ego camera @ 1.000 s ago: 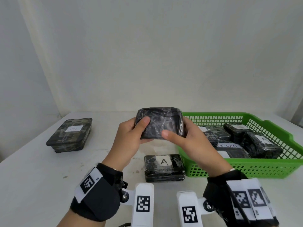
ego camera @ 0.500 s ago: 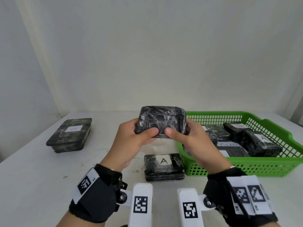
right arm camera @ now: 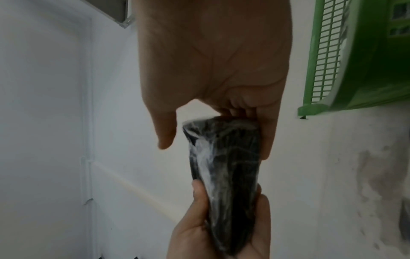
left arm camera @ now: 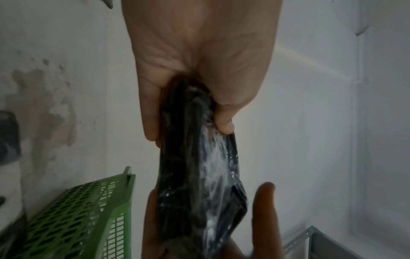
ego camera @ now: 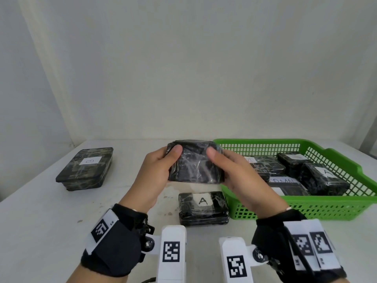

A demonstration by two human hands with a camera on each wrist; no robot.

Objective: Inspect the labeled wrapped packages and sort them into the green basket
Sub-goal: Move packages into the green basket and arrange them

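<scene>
A black package wrapped in clear film (ego camera: 194,163) is held in the air above the table, its plain side turned to me and no label showing. My left hand (ego camera: 161,170) grips its left end, thumb on the near face. My right hand (ego camera: 230,172) holds its right end the same way. In the left wrist view the package (left arm camera: 199,166) runs edge-on out of my left hand (left arm camera: 199,70). In the right wrist view my right hand (right arm camera: 221,87) holds the package (right arm camera: 226,166) with the thumb lifted slightly off it. The green basket (ego camera: 306,209) stands to the right with several wrapped packages inside.
A wrapped package labelled A (ego camera: 203,207) lies on the white table just under my hands, beside the basket's left wall. A larger camouflage-patterned package labelled B (ego camera: 86,168) sits at the far left. A white wall runs behind the table.
Both hands have turned the package in the air and lowered it slightly; my thumbs moved from its lower edge up onto the near face. Nothing else has moved.
</scene>
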